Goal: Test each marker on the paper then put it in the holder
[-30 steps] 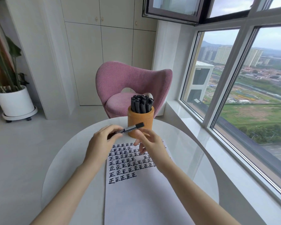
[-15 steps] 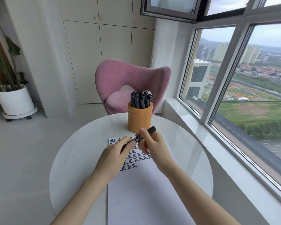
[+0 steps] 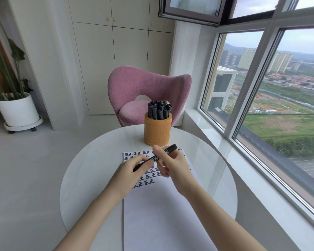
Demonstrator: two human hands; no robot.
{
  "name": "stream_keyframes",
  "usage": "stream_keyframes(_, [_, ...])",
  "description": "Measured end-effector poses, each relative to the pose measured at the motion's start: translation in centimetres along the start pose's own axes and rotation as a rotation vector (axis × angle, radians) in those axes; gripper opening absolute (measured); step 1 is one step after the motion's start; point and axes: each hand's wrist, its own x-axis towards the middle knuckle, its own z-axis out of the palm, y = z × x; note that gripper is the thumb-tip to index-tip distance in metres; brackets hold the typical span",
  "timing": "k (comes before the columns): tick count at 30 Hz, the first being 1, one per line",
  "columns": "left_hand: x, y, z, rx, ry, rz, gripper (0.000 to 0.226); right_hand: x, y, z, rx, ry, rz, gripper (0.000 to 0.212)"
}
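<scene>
Both hands (image 3: 132, 172) (image 3: 173, 166) around tilted marker (image 3: 169, 150)

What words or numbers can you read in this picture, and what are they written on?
"正": written many times over, in black rows, on the paper.
The white label on the marker: dark print, too blurred to read.
The holder and the markers standing in it: no writing can be made out.
</scene>
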Motion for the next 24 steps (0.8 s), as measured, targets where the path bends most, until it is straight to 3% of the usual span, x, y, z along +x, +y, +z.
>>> stream_keyframes(2, [0.0,-0.1,0.0,0.001,-0.002,-0.006,0.016,-0.1,0.1,0.0,0.048,-0.039,0.054,0.040])
stream_keyframes(4, [-0.3,-0.3,-0.2,-0.026,0.010,-0.034,0.028,0.1,0.3,-0.2,0.130,0.008,0.103,0.040])
stream_keyframes(7, [-0.5,-1.2,-0.9,-0.138,0.088,-0.082,0.030,0.3,0.4,-1.2,0.230,0.158,0.139,0.013])
stream_keyframes(8, [-0.7,-1.6,-1.1,-0.202,0.108,-0.097,0.029,0.2,0.5,-1.5,0.212,0.192,0.156,0.004])
stream_keyframes(12, [-1.9,-3.0,-1.0,-0.199,0.125,-0.067,0.015,-0.8,1.2,-1.6,-0.020,0.236,0.215,0.025])
stream_keyframes(17, [-2.3,-3.3,-0.6,-0.240,0.216,-0.088,0.015,-0.9,2.3,-0.6,-0.335,0.327,0.098,0.042])
stream_keyframes(24, [-2.3,-3.5,-0.5,-0.215,0.234,-0.101,0.013,-0.8,3.4,-0.6,-0.356,0.421,0.057,0.031])
